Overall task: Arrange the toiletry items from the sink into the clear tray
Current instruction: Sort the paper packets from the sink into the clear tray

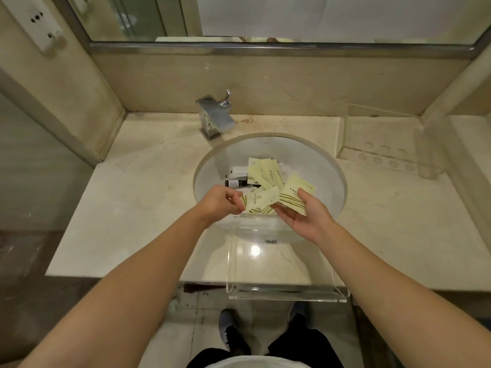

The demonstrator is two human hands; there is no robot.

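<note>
Over the round white sink (329, 166), my left hand (221, 200) pinches one end of a pale yellow sachet (261, 200). My right hand (305, 216), palm up, holds a second yellow sachet with green stripes (295, 193). Several more yellow sachets (265, 172) lie fanned in the basin, with small dark bottles (233, 183) and a white tube (239, 171) to their left. A clear acrylic tray (287, 293) rests on the sink's near rim and juts past the counter's front edge, just below my hands.
A chrome faucet (215, 116) stands behind the sink. Another clear acrylic organizer with round holes (385, 155) sits on the marble counter (127, 197) at the back right. A mirror (265, 17) runs along the wall. My shoes (233, 333) show on the floor below.
</note>
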